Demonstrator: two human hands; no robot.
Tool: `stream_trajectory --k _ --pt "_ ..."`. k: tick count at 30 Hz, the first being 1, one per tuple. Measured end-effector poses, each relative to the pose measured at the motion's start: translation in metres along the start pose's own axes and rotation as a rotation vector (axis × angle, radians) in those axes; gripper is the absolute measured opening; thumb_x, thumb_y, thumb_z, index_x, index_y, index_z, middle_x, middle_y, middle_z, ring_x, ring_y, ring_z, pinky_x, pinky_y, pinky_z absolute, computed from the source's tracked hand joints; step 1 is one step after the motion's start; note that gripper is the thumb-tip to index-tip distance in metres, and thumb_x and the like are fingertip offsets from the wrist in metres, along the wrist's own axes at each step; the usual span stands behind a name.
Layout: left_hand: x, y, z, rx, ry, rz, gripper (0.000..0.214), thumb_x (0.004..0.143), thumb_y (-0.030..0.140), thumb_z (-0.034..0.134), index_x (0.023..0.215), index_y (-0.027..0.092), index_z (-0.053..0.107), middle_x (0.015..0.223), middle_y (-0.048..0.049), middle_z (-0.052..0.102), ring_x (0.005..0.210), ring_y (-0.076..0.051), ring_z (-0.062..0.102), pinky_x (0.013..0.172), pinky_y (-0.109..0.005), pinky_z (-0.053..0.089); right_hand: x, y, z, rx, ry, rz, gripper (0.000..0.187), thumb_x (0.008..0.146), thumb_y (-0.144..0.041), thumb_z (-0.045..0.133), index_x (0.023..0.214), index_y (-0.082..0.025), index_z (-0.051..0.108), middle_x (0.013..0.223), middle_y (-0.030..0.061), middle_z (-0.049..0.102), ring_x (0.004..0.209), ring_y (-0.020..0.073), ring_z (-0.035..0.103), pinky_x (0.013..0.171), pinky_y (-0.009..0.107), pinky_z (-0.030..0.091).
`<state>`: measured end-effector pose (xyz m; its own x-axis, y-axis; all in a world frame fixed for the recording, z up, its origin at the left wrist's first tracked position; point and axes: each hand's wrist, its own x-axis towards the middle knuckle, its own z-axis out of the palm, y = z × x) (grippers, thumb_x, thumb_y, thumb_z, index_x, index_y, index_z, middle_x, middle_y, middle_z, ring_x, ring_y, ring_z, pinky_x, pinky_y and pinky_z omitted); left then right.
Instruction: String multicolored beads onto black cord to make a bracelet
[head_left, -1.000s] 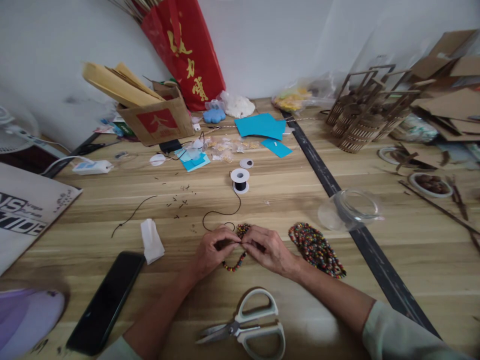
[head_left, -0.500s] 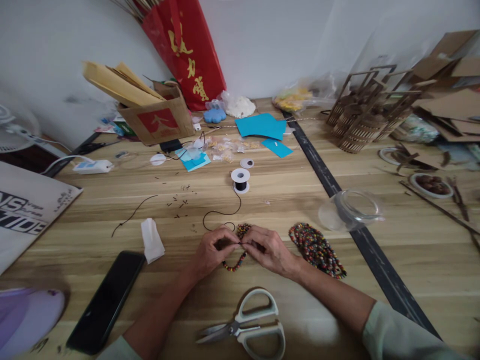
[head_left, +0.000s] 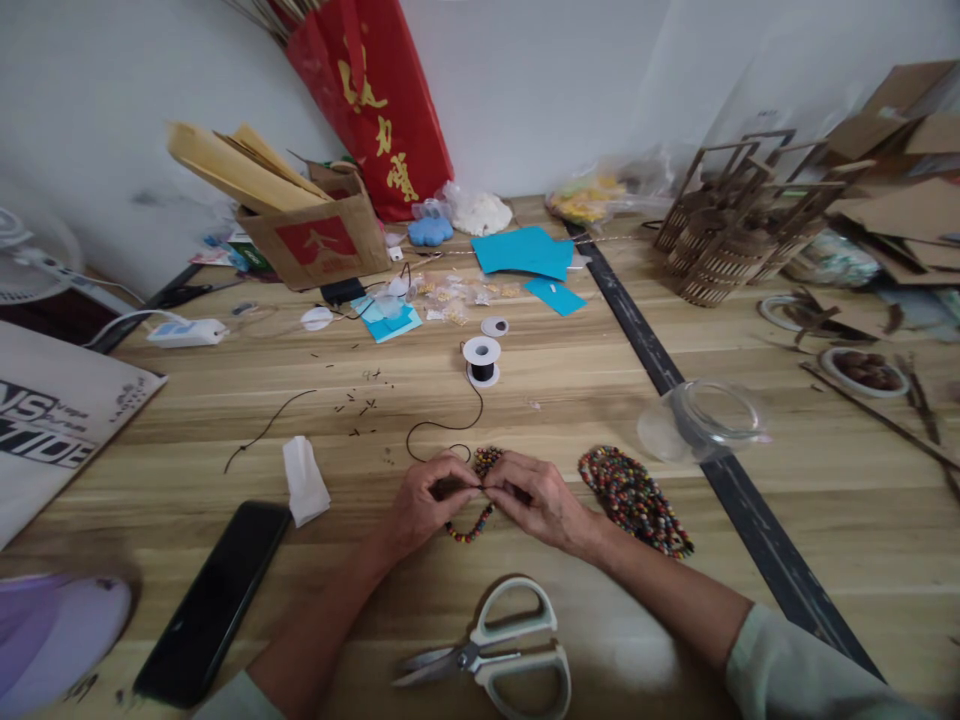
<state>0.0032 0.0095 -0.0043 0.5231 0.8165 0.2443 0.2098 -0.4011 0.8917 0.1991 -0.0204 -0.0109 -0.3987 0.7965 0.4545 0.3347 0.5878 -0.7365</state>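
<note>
head view: the wood-grain tabletop (head_left: pixel 637 645) gives me a flat bed, so, i judge, little rolls off while both hands are busy. the pale-handled scissors (head_left: pixel 466 657) lie loose on the near side, probably parked there for easy reach. the coiled bead strands (head_left: pixel 634 505) rest just beyond my right forearm (head_left: pixel 664 577), seemingly set aside so they don't tangle with what i hold. my left hand (head_left: pixel 424 500) and right hand (head_left: pixel 544 500) almost meet, each with thumb and fingertips pinched tight on a thin dark cord (head_left: pixel 482 487); two opposed pinches, i think, suit so fine a length. the short beaded strand (head_left: pixel 469 538) is right at my hands, one part showing past them, another curving below on the wood; whether they join is hidden. the spool of black cord (head_left: pixel 481 370) stands upright ahead, its slack curling towards my left hand, likely so it feeds freely. the small round beads (head_left: pixel 459 536) are red, yellow and darker, packed close.
</note>
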Motion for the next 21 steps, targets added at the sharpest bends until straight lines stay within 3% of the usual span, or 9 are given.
stream_trajectory --k 14,21 --pt "0.0023 0.0058 -0.0004 -0.025 -0.020 0.038 0.013 0.080 0.022 0.066 0.070 0.015 0.066 0.069 -0.0061 0.067 0.071 -0.017 0.060 0.069 -0.029 0.047 -0.0003 -0.0017 -0.0005 0.027 -0.023 -0.001 0.005 0.091 -0.021 0.054 0.092 -0.018 0.058 0.079 0.0037 0.056 0.067 0.0135 0.054 0.058 0.023 0.043" --pt "0.0023 0.0076 -0.0010 0.006 -0.010 0.038 0.014 0.081 0.023 0.065 0.070 0.014 0.066 0.069 -0.0064 0.065 0.071 -0.017 0.058 0.068 -0.029 0.045 -0.0006 -0.0054 -0.0010 -0.089 -0.068 -0.025 0.004 0.086 -0.019 0.056 0.082 -0.019 0.054 0.077 0.0030 0.056 0.068 0.0148 0.053 0.061 0.025 0.043"
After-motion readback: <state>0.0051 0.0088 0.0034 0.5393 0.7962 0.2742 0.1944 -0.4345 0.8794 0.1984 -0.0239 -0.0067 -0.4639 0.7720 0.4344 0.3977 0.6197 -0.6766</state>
